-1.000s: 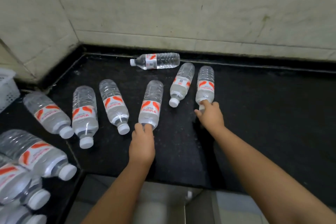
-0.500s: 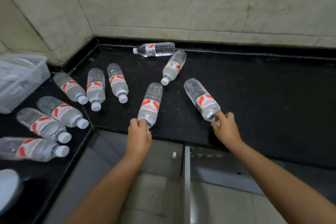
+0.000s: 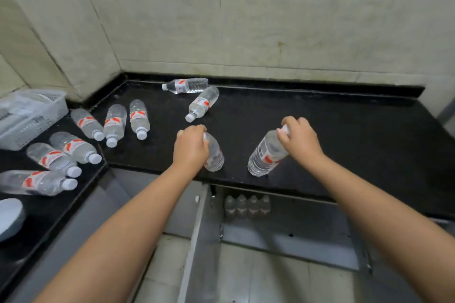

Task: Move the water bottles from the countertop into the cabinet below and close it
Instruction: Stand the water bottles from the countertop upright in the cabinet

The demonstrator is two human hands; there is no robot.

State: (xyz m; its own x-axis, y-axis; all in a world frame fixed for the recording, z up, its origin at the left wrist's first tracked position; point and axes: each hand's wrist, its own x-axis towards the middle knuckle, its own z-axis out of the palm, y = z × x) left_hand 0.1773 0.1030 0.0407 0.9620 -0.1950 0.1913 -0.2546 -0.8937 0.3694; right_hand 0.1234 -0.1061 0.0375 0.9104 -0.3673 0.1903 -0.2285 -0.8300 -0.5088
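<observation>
Left hand: grips left bottle by its cap end, above the countertop.
Right hand: grips right bottle likewise.

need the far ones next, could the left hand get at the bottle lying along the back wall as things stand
Probably not right away: the left hand already grips a bottle. The path to the back-wall bottle has only one slanted bottle near it, easily skirted.

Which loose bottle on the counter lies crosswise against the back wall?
The bottle at the back edge, cap pointing left, lying along the wall. The other loose ones point their caps toward the person, and each hand grips one of two more.
</observation>
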